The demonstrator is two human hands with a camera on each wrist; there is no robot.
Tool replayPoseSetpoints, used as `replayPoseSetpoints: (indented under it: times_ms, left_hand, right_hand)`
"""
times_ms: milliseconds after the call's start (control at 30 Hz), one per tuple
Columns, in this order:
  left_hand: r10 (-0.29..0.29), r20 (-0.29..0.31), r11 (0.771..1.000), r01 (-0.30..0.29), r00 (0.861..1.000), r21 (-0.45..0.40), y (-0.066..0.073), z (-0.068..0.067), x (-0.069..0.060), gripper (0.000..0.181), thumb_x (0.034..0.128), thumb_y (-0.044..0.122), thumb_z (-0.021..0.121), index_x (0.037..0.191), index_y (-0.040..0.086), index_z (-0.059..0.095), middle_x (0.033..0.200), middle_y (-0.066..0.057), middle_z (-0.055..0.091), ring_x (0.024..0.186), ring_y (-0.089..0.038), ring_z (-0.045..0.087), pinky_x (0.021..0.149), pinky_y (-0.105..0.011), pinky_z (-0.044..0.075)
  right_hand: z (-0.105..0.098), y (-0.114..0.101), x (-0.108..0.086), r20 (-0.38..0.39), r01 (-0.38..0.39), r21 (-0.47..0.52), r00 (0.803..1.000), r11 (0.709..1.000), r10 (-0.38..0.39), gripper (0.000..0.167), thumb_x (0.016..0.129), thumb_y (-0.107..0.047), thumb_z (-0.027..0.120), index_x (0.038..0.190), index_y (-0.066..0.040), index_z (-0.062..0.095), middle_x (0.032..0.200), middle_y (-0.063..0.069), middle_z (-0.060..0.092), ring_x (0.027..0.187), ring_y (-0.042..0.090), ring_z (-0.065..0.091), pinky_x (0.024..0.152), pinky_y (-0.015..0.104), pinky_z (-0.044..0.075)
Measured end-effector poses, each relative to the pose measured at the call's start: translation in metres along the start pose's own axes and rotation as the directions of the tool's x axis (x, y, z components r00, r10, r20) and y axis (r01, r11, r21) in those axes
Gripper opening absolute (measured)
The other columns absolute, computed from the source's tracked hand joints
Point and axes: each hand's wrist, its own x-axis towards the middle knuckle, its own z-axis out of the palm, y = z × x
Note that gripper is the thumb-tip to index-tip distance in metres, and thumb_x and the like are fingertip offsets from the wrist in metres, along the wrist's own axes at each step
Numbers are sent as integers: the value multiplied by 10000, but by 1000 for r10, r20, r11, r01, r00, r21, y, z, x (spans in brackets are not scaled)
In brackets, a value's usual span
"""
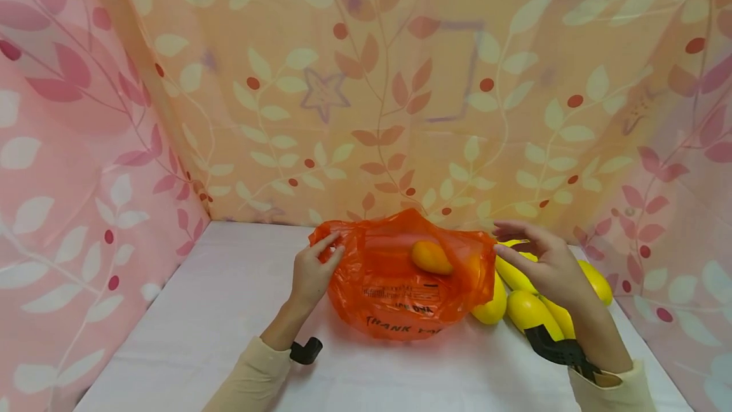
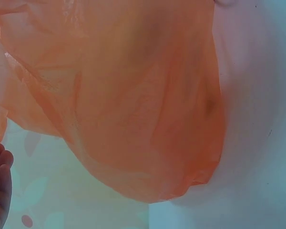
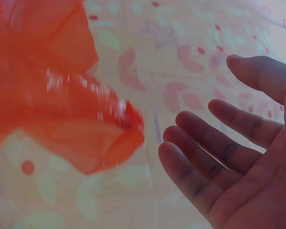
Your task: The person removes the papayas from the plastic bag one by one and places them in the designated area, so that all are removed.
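Note:
An orange plastic bag (image 1: 394, 329) with black print stands on the table with its mouth spread, and a yellow mango (image 1: 431, 258) shows inside. At the bag's left rim, my left hand (image 1: 311, 272) pinches the thin plastic; its fingers (image 2: 4, 174) appear at the edge of the left wrist view beside the bag (image 2: 148, 109). Near the right rim is my right hand (image 1: 551, 266), fingers spread and slightly bent. In the right wrist view a gap separates this hand (image 3: 248, 176) from the bag (image 3: 62, 105), and nothing is held.
Several yellow mangoes (image 1: 528, 310) lie in a group right of the bag, partly under my right hand and wrist. The white tabletop (image 1: 217, 310) is bounded by a floral curtain (image 1: 377, 81) at the back and on both sides. Black wrist mounts (image 1: 305, 351) sit on both wrists.

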Motion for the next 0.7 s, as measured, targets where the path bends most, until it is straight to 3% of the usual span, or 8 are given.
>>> replayPoseSetpoints:
  times_ms: [100,233,400,700]
  left_hand:
    - [3,-1,1000,-3,1000,-4,0,1,0,329,868,137,729,1189,72,709,1034,-196,724,600,-137,486,502,-164,410]
    - [10,0,1000,-10,1000,-10,0,3,-1,331,869,133,727,1192,63,706,1074,-194,721,687,-188,583,561,-151,475]
    - [28,0,1000,-28,1000,-11,0,6,-2,329,862,128,733,1183,57,709,1055,-189,726,594,-133,476,483,-168,388]
    - [33,-13,999,-34,999,-33,2,7,-1,325,851,124,744,1169,61,718,958,-175,731,508,-44,319,444,-194,305]
  right_hand:
    - [10,-7,8,36,15,6,999,1000,-15,379,898,-60,668,1267,-25,590,1122,124,671,997,-31,575,849,60,466]
    - [25,-14,18,90,36,14,995,999,-38,378,897,-92,681,1266,-62,602,1141,133,679,975,36,618,840,131,507]
    - [47,-13,28,187,49,-2,981,999,-48,385,902,-152,690,1274,-91,608,1181,72,670,967,160,650,833,277,557]
    - [82,-10,53,361,-42,-68,930,997,64,480,921,-276,670,1328,-49,556,1257,111,615,1112,288,568,933,502,498]
